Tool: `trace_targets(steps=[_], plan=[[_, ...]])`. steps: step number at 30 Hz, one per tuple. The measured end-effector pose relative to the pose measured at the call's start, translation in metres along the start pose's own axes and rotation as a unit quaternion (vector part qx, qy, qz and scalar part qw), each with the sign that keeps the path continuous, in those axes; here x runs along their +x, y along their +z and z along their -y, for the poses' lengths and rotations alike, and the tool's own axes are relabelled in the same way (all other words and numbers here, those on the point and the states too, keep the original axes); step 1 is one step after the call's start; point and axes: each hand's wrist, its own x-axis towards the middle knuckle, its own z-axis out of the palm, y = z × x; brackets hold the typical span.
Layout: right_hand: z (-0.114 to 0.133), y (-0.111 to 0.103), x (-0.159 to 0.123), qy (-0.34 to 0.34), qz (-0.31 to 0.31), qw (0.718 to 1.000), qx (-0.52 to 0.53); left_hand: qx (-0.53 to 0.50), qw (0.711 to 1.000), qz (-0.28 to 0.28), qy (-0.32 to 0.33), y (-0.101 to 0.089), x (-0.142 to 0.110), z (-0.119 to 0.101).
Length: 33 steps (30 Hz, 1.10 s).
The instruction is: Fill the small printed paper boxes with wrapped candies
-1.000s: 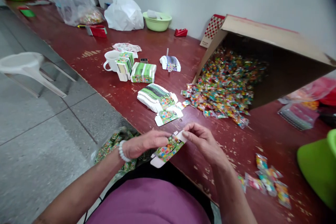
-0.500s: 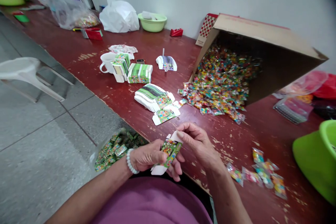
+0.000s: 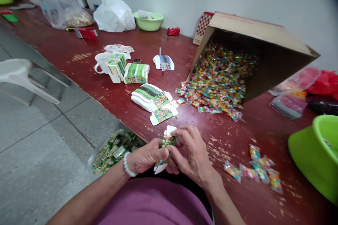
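A small green printed candy box (image 3: 168,141) with white end flaps sticking out is held at the table's front edge. My left hand (image 3: 151,154), a pale bead bracelet at its wrist, is closed round the lower part of the box. My right hand (image 3: 191,149) grips the box's right side, thumb on its front face and index finger near the upper flap. Some of the box is hidden behind the fingers. Just beyond lie a single flat box (image 3: 164,114) and a stack of flattened boxes (image 3: 149,97).
A tipped cardboard carton (image 3: 264,24) spills wrapped candies (image 3: 216,81). Several loose candies (image 3: 260,172) lie by a green basin (image 3: 301,147). Banded box bundles (image 3: 136,74) stand beside a white mug (image 3: 101,64). Below left, a bag holds filled-looking green boxes (image 3: 113,153); a white stool (image 3: 18,74) stands beyond.
My right hand has moved from the top flap down onto the box's side. The box is turned more upright and looks narrower. The whole view has shifted slightly.
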Motion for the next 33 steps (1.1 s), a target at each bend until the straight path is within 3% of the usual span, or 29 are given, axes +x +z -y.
trace_targets(steps=[14,20,24,26,29,33], plan=[[-0.007,-0.024,0.002,0.068,0.176,0.972,0.142,0.046,0.994,0.065,-0.073,-0.009,0.002,-0.004],[-0.013,-0.018,-0.004,0.132,0.25,0.913,0.295,0.039,0.995,0.05,-0.079,-0.014,0.005,0.001],[-0.023,-0.003,-0.009,0.198,0.246,0.866,0.388,0.043,0.989,0.075,-0.117,-0.008,0.006,0.004],[-0.026,0.005,-0.011,0.218,0.216,0.853,0.423,0.049,0.991,0.05,-0.114,-0.006,0.005,0.005],[-0.024,0.014,-0.016,0.216,0.142,0.882,0.395,0.075,0.993,-0.007,-0.091,-0.007,0.004,0.004],[-0.023,0.019,-0.021,0.212,0.061,0.918,0.329,0.098,0.991,-0.029,-0.086,-0.007,0.004,0.002]])
